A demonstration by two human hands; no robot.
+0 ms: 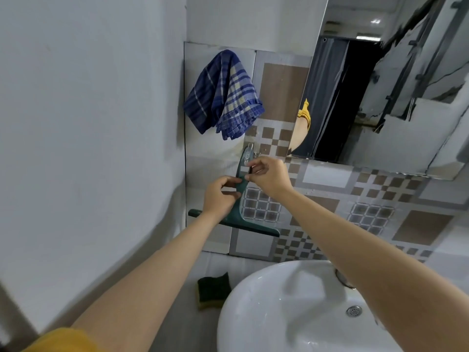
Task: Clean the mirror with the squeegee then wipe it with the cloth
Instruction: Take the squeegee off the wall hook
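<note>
A patterned tiled wall [330,212] carries the mirror [380,97] above a white sink [291,313]. The blue plaid cloth [223,95] hangs at upper left. Below it, both hands, left hand [219,196] and right hand [270,176], pinch the handle of the green squeegee [243,217] against the wall; its label is unreadable.

The squeegee [241,199] hangs against the tiled wall [330,199], handle up and blade down, below and slightly right of the cloth [223,95], which hangs higher on the same wall. The mirror [380,85] is mounted to the right of both. The left hand [220,196] and right hand [269,176] meet at the squeegee's handle (left lower, right higher). The sink [279,313] sits below the hands, with a sponge [213,290] just left of its rim.
</note>
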